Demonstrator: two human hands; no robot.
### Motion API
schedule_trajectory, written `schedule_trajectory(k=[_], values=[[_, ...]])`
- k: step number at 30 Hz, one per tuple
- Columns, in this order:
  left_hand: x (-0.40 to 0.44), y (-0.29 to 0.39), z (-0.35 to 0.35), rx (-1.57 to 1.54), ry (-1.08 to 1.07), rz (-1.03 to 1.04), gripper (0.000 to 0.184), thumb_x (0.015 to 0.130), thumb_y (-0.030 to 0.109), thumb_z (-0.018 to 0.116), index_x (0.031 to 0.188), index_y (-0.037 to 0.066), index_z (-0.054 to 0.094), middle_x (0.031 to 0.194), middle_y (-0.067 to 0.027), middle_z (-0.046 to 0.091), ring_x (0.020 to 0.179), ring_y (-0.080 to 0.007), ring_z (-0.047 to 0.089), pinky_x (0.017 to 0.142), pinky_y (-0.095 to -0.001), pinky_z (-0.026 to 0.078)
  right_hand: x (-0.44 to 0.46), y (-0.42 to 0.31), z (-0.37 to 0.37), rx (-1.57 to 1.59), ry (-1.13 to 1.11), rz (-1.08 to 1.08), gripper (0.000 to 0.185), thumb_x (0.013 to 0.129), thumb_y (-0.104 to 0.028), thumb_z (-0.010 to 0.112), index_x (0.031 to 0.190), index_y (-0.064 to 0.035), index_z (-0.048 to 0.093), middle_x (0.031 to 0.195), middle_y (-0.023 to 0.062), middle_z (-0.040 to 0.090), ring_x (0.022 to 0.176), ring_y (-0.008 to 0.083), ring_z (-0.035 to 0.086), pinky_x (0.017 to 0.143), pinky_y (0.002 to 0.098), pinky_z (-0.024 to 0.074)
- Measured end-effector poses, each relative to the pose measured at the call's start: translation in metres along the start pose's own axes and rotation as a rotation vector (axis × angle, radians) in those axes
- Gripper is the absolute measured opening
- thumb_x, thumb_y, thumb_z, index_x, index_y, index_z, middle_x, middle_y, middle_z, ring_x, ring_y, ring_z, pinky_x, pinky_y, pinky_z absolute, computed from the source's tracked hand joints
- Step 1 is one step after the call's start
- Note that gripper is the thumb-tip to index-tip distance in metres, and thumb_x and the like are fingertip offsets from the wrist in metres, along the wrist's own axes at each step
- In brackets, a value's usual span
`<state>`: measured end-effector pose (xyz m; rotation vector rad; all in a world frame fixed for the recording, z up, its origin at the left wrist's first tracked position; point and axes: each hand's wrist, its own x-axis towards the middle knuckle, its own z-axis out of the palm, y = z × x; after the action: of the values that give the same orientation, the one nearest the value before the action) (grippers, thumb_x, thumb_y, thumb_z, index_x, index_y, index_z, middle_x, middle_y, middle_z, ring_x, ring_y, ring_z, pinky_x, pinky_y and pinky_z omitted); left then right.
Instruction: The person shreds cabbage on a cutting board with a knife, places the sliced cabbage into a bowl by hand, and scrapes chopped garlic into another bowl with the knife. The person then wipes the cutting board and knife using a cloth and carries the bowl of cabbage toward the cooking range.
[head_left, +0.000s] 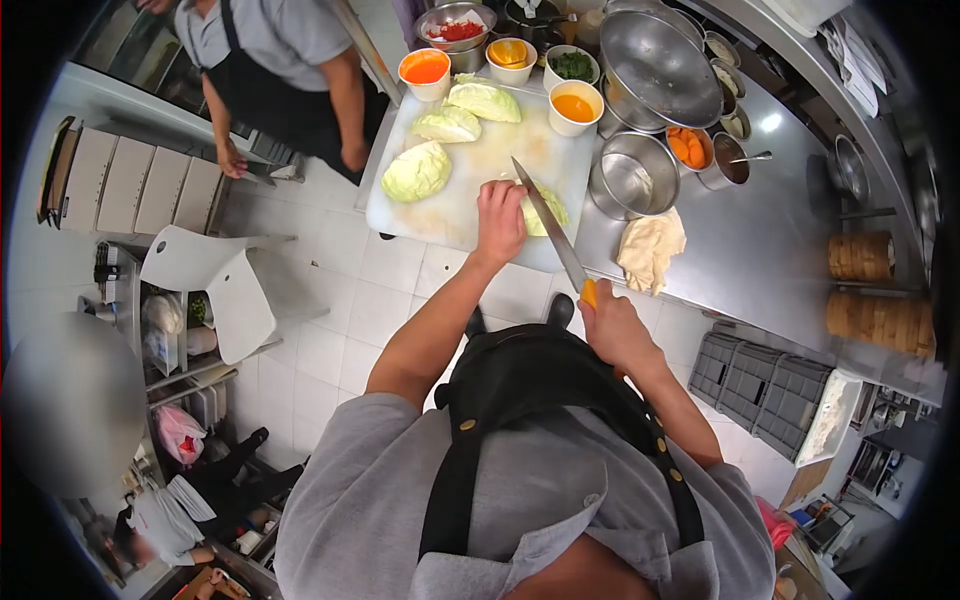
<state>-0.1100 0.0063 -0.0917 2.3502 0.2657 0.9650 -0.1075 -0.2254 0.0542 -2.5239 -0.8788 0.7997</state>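
Note:
My right hand (618, 328) is wrapped round the yellow handle of a long kitchen knife (548, 218), whose blade points up and away across the board. Curled fingers of my left hand (500, 218) press down close beside the blade, on a cabbage piece (546, 210) partly hidden by the knife and fingers. Both rest on a white cutting board (440, 228). Farther left on the board lie a cabbage wedge (416, 172), a second wedge (446, 124) and a third wedge (484, 100).
Along the back stand an orange-filled tub (425, 72), a tub of orange liquid (574, 106) and chopped greens (571, 67). To the right are a steel pot (634, 176), a large steel bowl (660, 68) and a crumpled cloth (651, 250). A co-worker (290, 90) stands beyond the board's left side.

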Motion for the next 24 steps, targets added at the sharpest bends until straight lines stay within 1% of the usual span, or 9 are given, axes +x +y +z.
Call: schedule_trajectory(k=[2,5,8,11,14,16,21,23,24], values=[[-0.001,0.000,0.001,-0.001,0.008,-0.006,0.035,0.071,-0.008,0.052,0.103,0.005,0.057,0.105,-0.0115,0.053,0.101,-0.0349,0.047,0.087,-0.0452,0.038,0.001,-0.006,-0.006,-0.034,-0.035,0.028,0.037,0.094,-0.024,0.054,0.108,0.0086,0.042,0.074,0.0342,0.060,0.070,0.0498,0.062,0.063,0.0546,0.0514],[-0.001,-0.001,0.002,-0.005,0.017,-0.016,0.035,0.071,-0.008,0.053,0.102,0.005,0.057,0.105,-0.0116,0.053,0.101,-0.0352,0.047,0.087,-0.0451,0.039,0.000,-0.018,-0.017,-0.063,-0.068,0.053,0.038,0.095,-0.024,0.053,0.109,0.0096,0.042,0.075,0.0346,0.060,0.073,0.0496,0.063,0.065,0.0542,0.0517],[-0.002,-0.002,0.004,-0.028,0.036,-0.025,0.032,0.071,-0.007,0.053,0.100,0.004,0.058,0.105,-0.0124,0.054,0.101,-0.0353,0.047,0.088,-0.0453,0.039,0.007,-0.020,-0.019,-0.068,-0.117,0.076,0.040,0.095,-0.024,0.052,0.114,0.0097,0.040,0.080,0.0348,0.059,0.074,0.0507,0.061,0.067,0.0547,0.0492],[-0.002,-0.003,0.004,-0.049,0.035,-0.044,0.031,0.071,-0.007,0.052,0.100,0.003,0.056,0.104,-0.0134,0.054,0.100,-0.0361,0.047,0.088,-0.0461,0.038,0.031,-0.027,-0.012,-0.098,-0.143,0.065,0.040,0.096,-0.022,0.050,0.111,0.0129,0.040,0.083,0.0353,0.061,0.079,0.0491,0.063,0.070,0.0528,0.0520],[-0.002,-0.006,0.006,-0.088,0.070,-0.043,0.028,0.072,-0.006,0.050,0.098,0.003,0.055,0.102,-0.0146,0.054,0.099,-0.0369,0.047,0.088,-0.0466,0.038,0.076,-0.007,0.028,-0.104,-0.083,-0.075,0.040,0.096,-0.021,0.049,0.112,0.0140,0.039,0.084,0.0345,0.061,0.079,0.0488,0.063,0.072,0.0524,0.0516],[0.001,-0.006,0.005,-0.102,0.060,-0.065,0.026,0.072,-0.006,0.050,0.096,0.003,0.053,0.100,-0.0155,0.053,0.096,-0.0375,0.047,0.086,-0.0469,0.038,0.082,-0.014,0.021,-0.085,-0.084,-0.033,0.038,0.096,-0.020,0.048,0.112,0.0138,0.039,0.083,0.0341,0.061,0.078,0.0487,0.063,0.073,0.0523,0.0513],[-0.002,-0.002,0.003,-0.125,0.089,-0.080,0.022,0.072,-0.005,0.048,0.092,0.003,0.051,0.097,-0.0170,0.052,0.093,-0.0379,0.047,0.084,-0.0476,0.038,0.021,-0.023,-0.010,-0.060,-0.198,0.085,0.032,0.096,-0.018,0.048,0.108,0.0103,0.041,0.080,0.0333,0.061,0.076,0.0487,0.063,0.070,0.0533,0.0509],[0.000,-0.004,0.005,-0.133,0.088,-0.080,0.021,0.072,-0.005,0.047,0.092,0.002,0.050,0.096,-0.0174,0.051,0.092,-0.0381,0.047,0.083,-0.0480,0.038,0.015,-0.024,-0.011,-0.049,-0.196,0.102,0.030,0.096,-0.018,0.049,0.107,0.0087,0.041,0.079,0.0327,0.061,0.075,0.0487,0.063,0.068,0.0537,0.0507],[0.002,-0.004,0.005,-0.142,0.085,-0.073,0.022,0.072,-0.005,0.047,0.092,0.002,0.050,0.096,-0.0174,0.051,0.092,-0.0380,0.047,0.083,-0.0479,0.038,0.022,-0.021,-0.004,-0.039,-0.136,0.062,0.030,0.095,-0.018,0.049,0.107,0.0084,0.040,0.078,0.0322,0.062,0.075,0.0484,0.063,0.067,0.0538,0.0505]])
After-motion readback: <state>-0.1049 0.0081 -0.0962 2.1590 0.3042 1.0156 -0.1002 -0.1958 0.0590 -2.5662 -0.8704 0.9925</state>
